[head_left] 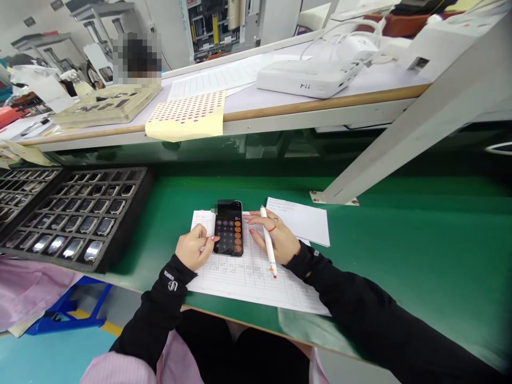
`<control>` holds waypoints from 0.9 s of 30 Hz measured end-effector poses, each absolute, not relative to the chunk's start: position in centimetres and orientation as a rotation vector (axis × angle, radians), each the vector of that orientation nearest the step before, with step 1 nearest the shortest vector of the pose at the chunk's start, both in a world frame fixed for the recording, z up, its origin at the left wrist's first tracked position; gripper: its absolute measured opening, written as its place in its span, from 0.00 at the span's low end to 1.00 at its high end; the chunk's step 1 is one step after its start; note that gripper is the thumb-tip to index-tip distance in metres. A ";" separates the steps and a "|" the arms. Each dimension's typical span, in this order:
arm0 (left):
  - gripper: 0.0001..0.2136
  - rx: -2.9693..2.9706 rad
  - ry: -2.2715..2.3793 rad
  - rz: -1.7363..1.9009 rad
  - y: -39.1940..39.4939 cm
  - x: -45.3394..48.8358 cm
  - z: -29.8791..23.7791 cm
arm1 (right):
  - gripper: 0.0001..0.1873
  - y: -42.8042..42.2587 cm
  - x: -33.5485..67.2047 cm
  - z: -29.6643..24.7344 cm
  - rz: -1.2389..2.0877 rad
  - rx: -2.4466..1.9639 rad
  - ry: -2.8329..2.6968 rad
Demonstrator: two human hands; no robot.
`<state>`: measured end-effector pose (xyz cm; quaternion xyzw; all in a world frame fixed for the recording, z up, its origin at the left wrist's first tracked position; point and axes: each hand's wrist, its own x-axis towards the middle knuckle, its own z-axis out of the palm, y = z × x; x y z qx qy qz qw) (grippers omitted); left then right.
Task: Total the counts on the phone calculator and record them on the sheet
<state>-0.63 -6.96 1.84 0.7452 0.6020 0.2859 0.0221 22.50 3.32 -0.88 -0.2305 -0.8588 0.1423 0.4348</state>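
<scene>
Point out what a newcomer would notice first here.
Probably the phone, its calculator's orange keys bright above the white sheet, with the left hand at its edge. Next, just right of it, the white pen in the right hand. At far left, a dark foam tray holds rows of shiny pieces.

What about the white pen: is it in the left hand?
No, the white pen is held in the right hand, while the left hand is at the smartphone showing a calculator.
</scene>
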 end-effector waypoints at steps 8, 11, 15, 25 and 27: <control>0.17 2.384 1.853 0.844 -6.8 -0.6 2.1 | 0.13 3.3 22.6 -0.7 0.333 -0.576 -2.131; 0.17 2.450 1.868 0.848 -6.7 -0.6 2.3 | 0.13 3.4 22.6 -0.8 0.339 -0.579 -2.131; 0.14 2.509 1.837 0.909 -6.9 -0.7 2.2 | 0.13 3.4 22.6 -0.9 0.341 -0.572 -2.113; 0.17 2.429 1.880 0.860 -7.7 -0.6 1.9 | 0.10 3.5 22.9 -0.8 0.372 -0.614 -2.112; 0.19 2.406 1.896 0.849 -7.6 -0.5 1.9 | 0.11 3.6 22.9 -0.8 0.368 -0.604 -2.107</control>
